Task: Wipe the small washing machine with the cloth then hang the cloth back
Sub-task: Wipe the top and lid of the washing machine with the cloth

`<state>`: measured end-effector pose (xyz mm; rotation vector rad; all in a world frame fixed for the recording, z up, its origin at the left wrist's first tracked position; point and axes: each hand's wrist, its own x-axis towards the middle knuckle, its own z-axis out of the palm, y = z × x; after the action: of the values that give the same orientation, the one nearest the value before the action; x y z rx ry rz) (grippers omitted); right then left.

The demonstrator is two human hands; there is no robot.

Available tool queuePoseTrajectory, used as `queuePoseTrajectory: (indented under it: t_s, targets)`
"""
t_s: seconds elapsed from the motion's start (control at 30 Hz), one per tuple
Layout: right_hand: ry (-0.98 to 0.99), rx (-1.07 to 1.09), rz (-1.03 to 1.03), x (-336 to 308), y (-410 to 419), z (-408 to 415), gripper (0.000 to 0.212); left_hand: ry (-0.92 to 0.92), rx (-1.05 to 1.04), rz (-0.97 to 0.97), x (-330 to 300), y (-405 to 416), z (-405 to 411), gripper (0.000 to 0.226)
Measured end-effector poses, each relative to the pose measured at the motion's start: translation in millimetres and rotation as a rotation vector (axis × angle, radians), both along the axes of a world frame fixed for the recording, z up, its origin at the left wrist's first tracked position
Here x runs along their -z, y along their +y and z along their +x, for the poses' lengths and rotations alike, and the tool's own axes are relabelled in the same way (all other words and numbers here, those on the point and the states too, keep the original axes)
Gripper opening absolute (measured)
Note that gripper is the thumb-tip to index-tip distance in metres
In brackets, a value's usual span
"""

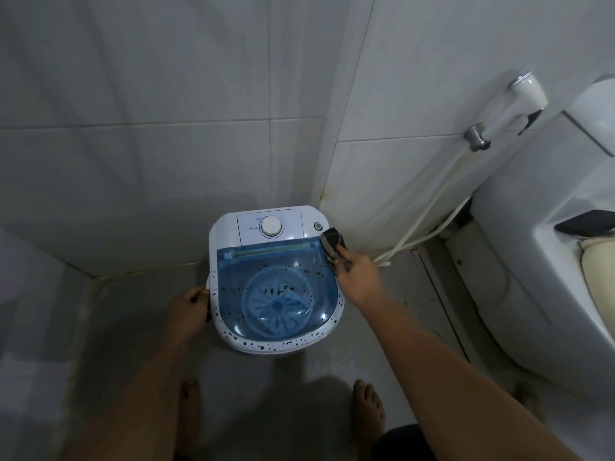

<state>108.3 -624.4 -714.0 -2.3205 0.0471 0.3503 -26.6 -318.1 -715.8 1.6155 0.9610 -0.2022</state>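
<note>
White ceramic toilet (519,277) on the right; tucked in the tiled corner sits the small white washing machine (229,227) with its translucent blue lid (276,287) and dark specks round the rim. Left hand (189,307) grips the machine's left edge, fingers curled. Right hand (359,277) is closed round the dark striped cloth (333,245), pressing it on the lid's back-right corner.

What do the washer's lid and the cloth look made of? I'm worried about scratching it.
The lid looks like smooth, glossy translucent blue plastic: the tub shows through it and it reflects light. The cloth in the right hand seems a soft woven fabric, dark with pale stripes, bunched into folds.
</note>
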Motion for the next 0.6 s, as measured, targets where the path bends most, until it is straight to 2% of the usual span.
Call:
queuePoseTrajectory:
  t_s: [0.23, 0.37, 0.5, 0.6]
  targets:
    - [-0.01, 0.033, 0.01, 0.1, -0.1, -2.1, 0.046, -0.024, 0.012, -0.005, -3.5, -4.8, -2.0, 0.03]
    - [-0.165, 0.156, 0.031, 11.4, 3.4, -75.7, 0.047, -0.004, 0.021, 0.098, -9.4, -10.6, -2.4, 0.027]
    - [-0.221, 0.227, 0.115, 16.1, 0.2, -142.8, 0.048, -0.004, -0.001, 0.029, 12.4, 3.8, 0.1, 0.035]
    - [-0.183, 0.158, 0.07, 3.2, 0.7, -107.6, 0.047, 0.003, 0.014, 0.0, 14.9, 7.8, 1.1, 0.031]
